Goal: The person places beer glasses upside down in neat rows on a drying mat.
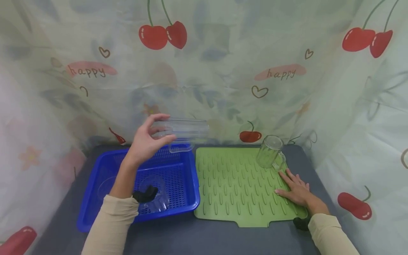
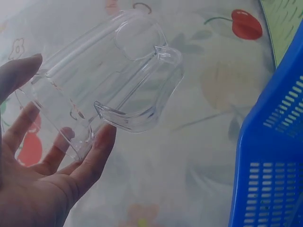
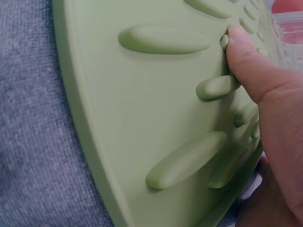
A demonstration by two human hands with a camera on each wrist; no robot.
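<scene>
My left hand (image 1: 145, 143) grips one end of a clear mug (image 1: 191, 129), its thumb and fingers spread around the wall. The mug lies sideways in the air above the back of the blue basket (image 1: 195, 184), and in the left wrist view its handle (image 2: 142, 116) points away from the palm. On the right edge of the green drying mat (image 1: 229, 184), my right hand (image 1: 296, 190) rests with fingers extended and thumb (image 3: 246, 59) on the ridged surface. Just beyond those fingertips, a second clear mug (image 1: 269, 152) stands on the mat, handle toward the hand.
Inside the basket lies clear glassware (image 1: 160, 200), partly covered by the left wrist strap (image 1: 146, 194). A dark grey cloth (image 1: 220, 241) lies under the basket and mat. Printed curtains (image 1: 216, 71) enclose the back and both sides.
</scene>
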